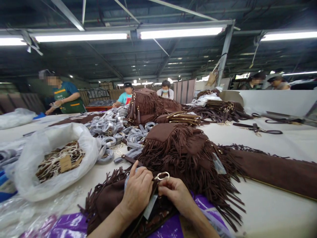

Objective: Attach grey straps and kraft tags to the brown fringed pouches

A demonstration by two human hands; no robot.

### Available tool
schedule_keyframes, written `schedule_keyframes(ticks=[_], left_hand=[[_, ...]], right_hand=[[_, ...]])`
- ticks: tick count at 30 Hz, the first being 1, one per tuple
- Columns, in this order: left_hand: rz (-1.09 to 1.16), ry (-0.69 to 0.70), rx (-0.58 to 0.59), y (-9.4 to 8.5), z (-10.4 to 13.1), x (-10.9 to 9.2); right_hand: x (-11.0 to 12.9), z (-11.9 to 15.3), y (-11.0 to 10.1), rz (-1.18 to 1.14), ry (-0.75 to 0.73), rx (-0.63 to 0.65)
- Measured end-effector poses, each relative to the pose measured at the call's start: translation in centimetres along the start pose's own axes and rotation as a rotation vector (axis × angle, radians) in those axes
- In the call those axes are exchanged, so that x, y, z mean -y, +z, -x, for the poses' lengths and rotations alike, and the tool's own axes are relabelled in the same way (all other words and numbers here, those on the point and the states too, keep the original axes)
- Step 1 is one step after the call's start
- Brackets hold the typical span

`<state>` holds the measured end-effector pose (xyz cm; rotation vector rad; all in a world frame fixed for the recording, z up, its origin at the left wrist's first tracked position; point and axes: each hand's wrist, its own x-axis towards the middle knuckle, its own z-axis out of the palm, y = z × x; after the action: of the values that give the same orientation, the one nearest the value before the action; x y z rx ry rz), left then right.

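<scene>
A dark brown fringed bag [106,201] lies in front of me on purple plastic [70,224]. My left hand [139,186] is closed over the bag's upper edge, fingers bent around a brown strap, with the index finger pointing up. A gold clasp [163,176] sticks up between my two hands. Just below it, my right hand [177,195] pinches at the clasp's base, thumb and forefinger together; what exactly lies between them is hidden. A pale tag [150,207] hangs between the hands over the bag's dark opening.
An open clear bag [56,132] of tags stands at the left. Behind the hands are a pile of fringed brown bags [178,142] and grey-wrapped straps [109,127]. A long brown panel [274,168] lies right. Several people are beyond the table [277,211], one standing at left [66,96].
</scene>
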<state>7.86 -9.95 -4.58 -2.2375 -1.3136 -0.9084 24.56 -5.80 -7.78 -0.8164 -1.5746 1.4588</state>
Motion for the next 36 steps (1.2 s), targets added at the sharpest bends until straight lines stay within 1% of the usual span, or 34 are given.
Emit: schedule_keyframes(ticks=[3, 8, 13, 15, 19, 21, 24, 27, 29, 31, 32, 34, 36], left_hand=[[-0.013, -0.030, -0.028, 0.0, -0.2, 0.0], [-0.017, -0.002, -0.075, 0.0, -0.2, 0.0], [-0.005, 0.063, -0.037, 0.3, 0.3, -0.1], [0.046, 0.057, -0.027, 0.3, 0.5, -0.3], [0.228, -0.060, 0.030, -0.3, 0.4, -0.9], [0.307, -0.143, 0.079, -0.5, 0.0, -1.3], [0.364, -0.285, 0.129, -0.5, -0.8, -1.7], [0.407, -0.393, 0.112, -0.1, -1.5, -1.6], [0.451, -0.431, 0.084, 0.1, -1.7, -1.3], [0.501, -0.454, 0.054, 0.2, -1.7, -1.0], [0.521, -0.459, 0.038, 0.1, -1.8, -0.9], [0.529, -0.451, 0.002, -0.1, -1.8, -0.7], [0.517, -0.415, -0.021, -0.5, -1.8, -0.8]], right_hand=[[-0.2, 0.0, 0.0, 0.013, 0.016, 0.003], [-0.5, -0.1, 0.0, 0.029, 0.004, -0.005], [-0.4, 0.1, 0.1, 0.029, -0.047, -0.016], [-0.3, 0.2, 0.1, 0.025, -0.078, -0.031], [-0.3, 0.3, 0.3, 0.023, -0.104, -0.057], [-0.4, 0.3, 0.3, 0.028, -0.105, -0.067], [-0.5, 0.3, 0.4, 0.038, -0.106, -0.092], [-0.7, 0.6, 0.5, 0.017, -0.122, -0.136], [-0.9, 1.3, 0.5, -0.072, -0.106, -0.202], [-1.0, 2.3, 0.4, -0.187, -0.055, -0.250], [-1.0, 2.9, 0.2, -0.236, -0.023, -0.249], [-0.9, 4.1, -0.2, -0.303, 0.013, -0.201], [-0.5, 4.9, -0.8, -0.390, -0.005, -0.149]])
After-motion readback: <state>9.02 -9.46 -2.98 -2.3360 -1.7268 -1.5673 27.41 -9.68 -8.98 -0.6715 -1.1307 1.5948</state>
